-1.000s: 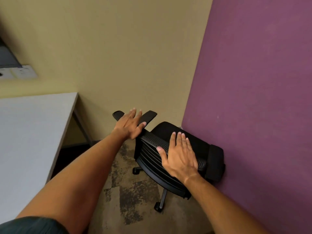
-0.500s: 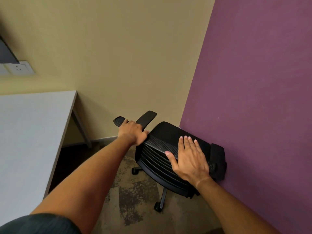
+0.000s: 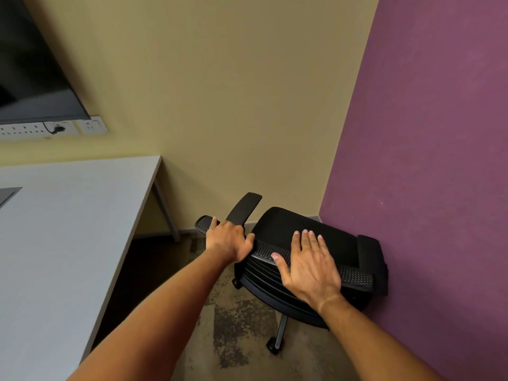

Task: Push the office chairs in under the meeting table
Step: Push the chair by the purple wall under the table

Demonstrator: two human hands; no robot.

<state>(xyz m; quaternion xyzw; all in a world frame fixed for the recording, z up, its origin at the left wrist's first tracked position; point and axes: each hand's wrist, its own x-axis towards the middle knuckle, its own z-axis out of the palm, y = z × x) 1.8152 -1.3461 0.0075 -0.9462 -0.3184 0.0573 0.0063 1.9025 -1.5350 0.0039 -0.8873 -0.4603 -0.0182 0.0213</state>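
A black office chair with a mesh back stands in the corner, its right armrest touching the purple wall. My left hand is closed over the left end of the backrest's top edge, beside the left armrest. My right hand lies flat on the top of the backrest, fingers spread toward the seat. The grey meeting table is to the left, its corner leg near the beige wall. A gap of floor separates chair and table.
The purple wall runs along the right, the beige wall ahead. A dark screen and a white socket strip hang over the table. Mottled carpet lies below; one chair castor shows.
My left hand went from open above the armrest to closed on the backrest's left end. My right hand stayed flat on the backrest. The view tilted up, showing the screen.
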